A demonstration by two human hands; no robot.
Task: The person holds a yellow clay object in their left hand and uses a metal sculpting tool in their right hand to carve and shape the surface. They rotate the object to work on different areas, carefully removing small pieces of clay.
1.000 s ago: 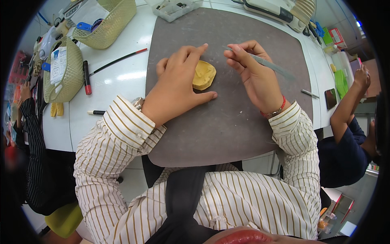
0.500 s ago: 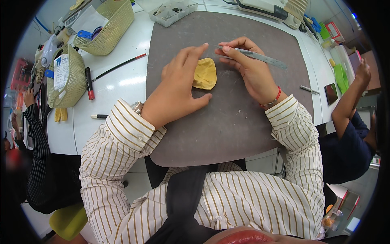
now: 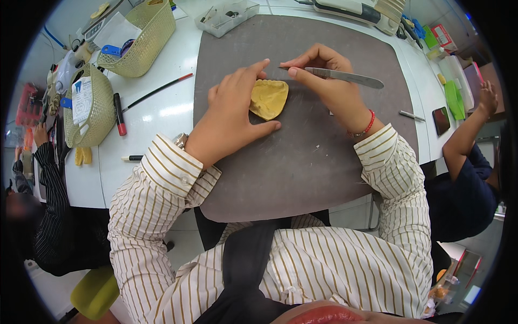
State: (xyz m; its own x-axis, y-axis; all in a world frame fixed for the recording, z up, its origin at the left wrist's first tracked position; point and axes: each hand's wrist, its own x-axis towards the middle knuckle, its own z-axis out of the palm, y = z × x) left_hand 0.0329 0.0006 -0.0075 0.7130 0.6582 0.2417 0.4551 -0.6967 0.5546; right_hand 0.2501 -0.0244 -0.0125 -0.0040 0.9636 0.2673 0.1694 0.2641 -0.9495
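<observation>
A yellow plaster dental cast (image 3: 271,101) shows its row of teeth along the far edge, over the brown mat. My left hand (image 3: 225,116) is closed round its left side, with the thumb near its front and the fingers behind. My right hand (image 3: 337,89) holds a metal scalpel (image 3: 353,78) between thumb and fingers, its ridged grip under the thumb. The scalpel's tip points left, beyond the cast's upper right edge and apart from it. The undersides of the left fingers are hidden.
A brown mat (image 3: 280,178) covers the white table. Woven baskets (image 3: 100,116), a red-and-black marker (image 3: 119,114) and a thin brush (image 3: 156,92) lie left. A clear box (image 3: 229,19) stands at the back. A metal rod (image 3: 411,115) and phone (image 3: 441,121) lie right. Other people sit either side.
The cast has turned in my left hand, so its toothed side now shows instead of a plainer face. My right hand has shifted slightly, with the scalpel lying a little flatter.
</observation>
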